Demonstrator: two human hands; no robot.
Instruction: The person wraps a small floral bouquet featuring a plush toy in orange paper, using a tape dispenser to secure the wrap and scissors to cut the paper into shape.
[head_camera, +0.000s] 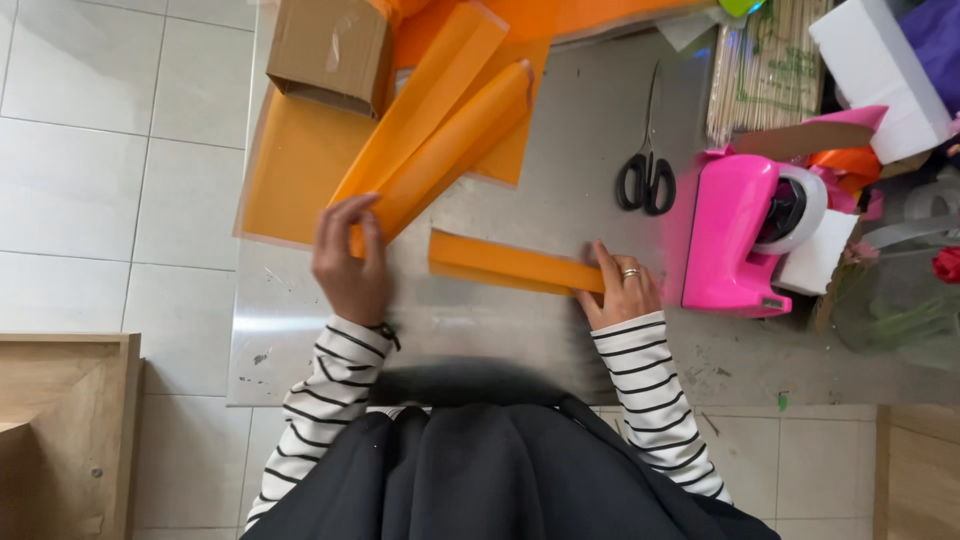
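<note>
Orange paper: two folded sheets (440, 150), one strip (505, 265), two hands.

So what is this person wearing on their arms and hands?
Both arms are covered by long white sleeves with thin black horizontal stripes, ending at the wrists. The left hand is bare, with a thin dark band at its wrist. The right hand is bare too, apart from a slim light-coloured ring on one finger. No gloves on either.
</note>
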